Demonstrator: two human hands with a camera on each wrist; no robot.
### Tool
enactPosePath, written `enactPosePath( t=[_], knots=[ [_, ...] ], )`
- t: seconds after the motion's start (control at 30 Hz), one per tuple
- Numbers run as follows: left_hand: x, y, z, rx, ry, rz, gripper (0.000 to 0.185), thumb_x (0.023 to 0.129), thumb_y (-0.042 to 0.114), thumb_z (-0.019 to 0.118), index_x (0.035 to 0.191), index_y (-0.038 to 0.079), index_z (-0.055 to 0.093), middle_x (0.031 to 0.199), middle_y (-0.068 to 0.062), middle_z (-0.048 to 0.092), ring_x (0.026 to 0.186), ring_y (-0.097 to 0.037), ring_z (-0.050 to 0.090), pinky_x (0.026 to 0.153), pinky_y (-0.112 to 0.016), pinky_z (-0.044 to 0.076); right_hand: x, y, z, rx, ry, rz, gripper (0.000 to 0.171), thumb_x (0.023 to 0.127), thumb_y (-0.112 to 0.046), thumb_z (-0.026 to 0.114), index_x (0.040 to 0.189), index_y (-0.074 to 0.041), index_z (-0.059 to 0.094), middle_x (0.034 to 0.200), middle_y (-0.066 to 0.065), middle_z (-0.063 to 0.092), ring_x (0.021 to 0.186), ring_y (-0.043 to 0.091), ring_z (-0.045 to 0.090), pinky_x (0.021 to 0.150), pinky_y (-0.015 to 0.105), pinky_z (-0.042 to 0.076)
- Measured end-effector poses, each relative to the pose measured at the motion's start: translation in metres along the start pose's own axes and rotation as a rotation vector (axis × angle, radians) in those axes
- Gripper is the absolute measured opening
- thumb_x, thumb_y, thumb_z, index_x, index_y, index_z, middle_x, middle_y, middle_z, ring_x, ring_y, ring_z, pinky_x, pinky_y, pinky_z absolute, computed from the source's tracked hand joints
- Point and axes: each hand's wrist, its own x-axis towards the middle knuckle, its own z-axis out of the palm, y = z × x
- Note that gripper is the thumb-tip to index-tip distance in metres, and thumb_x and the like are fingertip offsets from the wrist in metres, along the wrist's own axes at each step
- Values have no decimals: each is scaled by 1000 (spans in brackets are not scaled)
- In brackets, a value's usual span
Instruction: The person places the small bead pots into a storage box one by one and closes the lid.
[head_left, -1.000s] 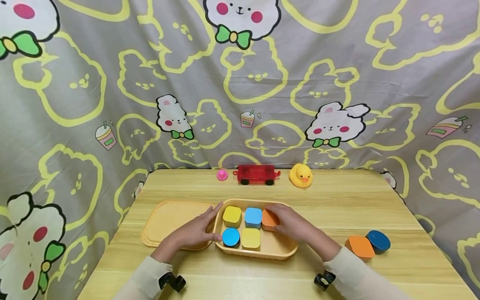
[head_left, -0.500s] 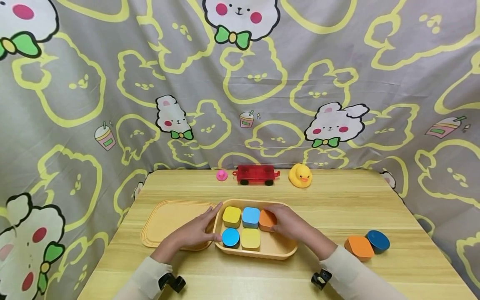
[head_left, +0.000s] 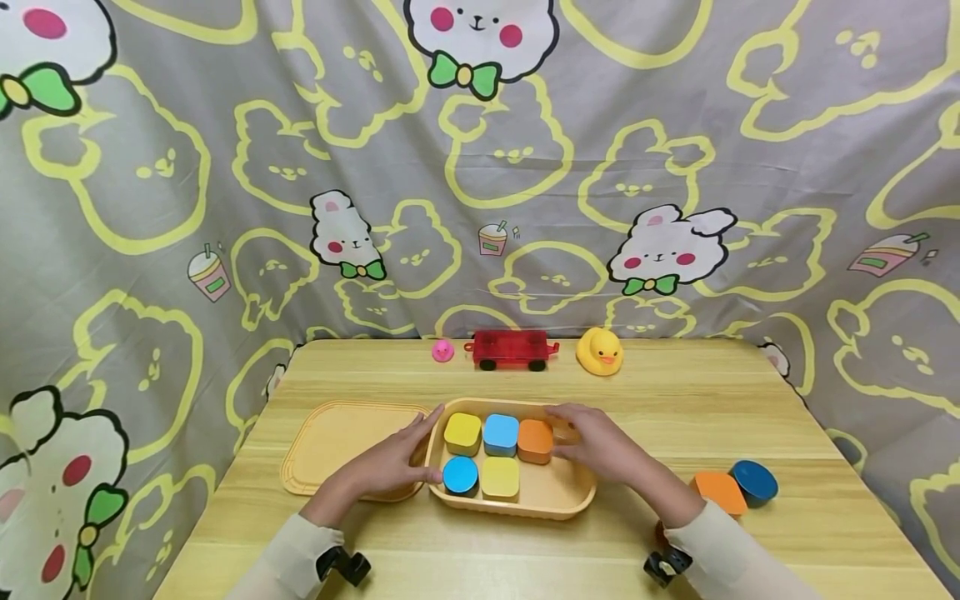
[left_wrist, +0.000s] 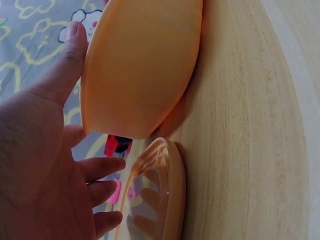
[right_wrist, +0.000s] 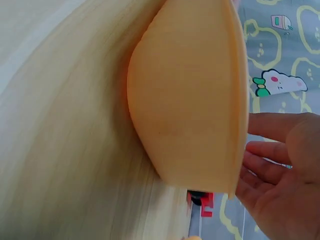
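Note:
A pale orange box [head_left: 561,493] stands mid-table and holds several blocks in two rows. Its back row has a yellow block [head_left: 462,433], a light blue block [head_left: 500,434] and an orange block [head_left: 535,442] side by side. In front are a round blue block [head_left: 461,475] and a pale yellow block [head_left: 499,478]. My left hand [head_left: 382,465] rests spread against the box's left end, thumb along its rim in the left wrist view. Over the right end, my right hand [head_left: 606,443] has its fingers apart, fingertips just right of the orange block, holding nothing.
A matching lid [head_left: 330,442] lies left of the box, partly under my left hand. Along the back stand a small pink toy [head_left: 443,351], a red toy wagon [head_left: 512,348] and a yellow duck [head_left: 600,353]. Another orange block [head_left: 720,492] and a dark blue block [head_left: 754,483] sit right.
The orange block was slid left against the light blue block. My right hand then let go of it and drew away to the right. The left hand has stayed in place.

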Motion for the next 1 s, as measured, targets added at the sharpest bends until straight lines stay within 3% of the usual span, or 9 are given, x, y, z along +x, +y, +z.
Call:
enactPosePath(
  t=[0.3, 0.5, 0.83, 1.0],
  knots=[
    [-1, 0, 0, -7, -1, -4, 106, 90, 57, 73, 168, 30, 7, 170, -23, 16, 156, -44, 14, 116, -70, 26, -24, 12, -15, 71, 78, -37, 59, 88, -6, 81, 143, 0, 59, 142, 16, 62, 127, 37, 61, 100, 51, 53],
    [0, 0, 0, -5, 1, 5, 105, 90, 55, 73, 168, 29, 7, 170, -19, 17, 157, -42, 11, 118, -68, 24, -43, 22, -23, 51, 128, -52, 58, 87, -7, 83, 140, -4, 62, 138, 11, 65, 126, 35, 62, 101, 49, 53],
    [0, 0, 0, 5, -1, 0, 105, 90, 58, 72, 168, 30, 7, 170, -20, 16, 157, -43, 13, 118, -69, 25, -87, 41, -35, 9, 83, 27, 60, 87, -22, 85, 142, -19, 62, 139, 3, 63, 129, 34, 59, 100, 58, 50],
    [0, -1, 0, 5, 0, 5, 105, 90, 58, 72, 168, 29, 7, 170, -20, 17, 157, -42, 13, 118, -68, 25, -108, 50, -44, -32, 41, 72, 61, 87, -38, 83, 142, -20, 62, 142, 4, 60, 130, 33, 57, 99, 51, 53]
  ],
)
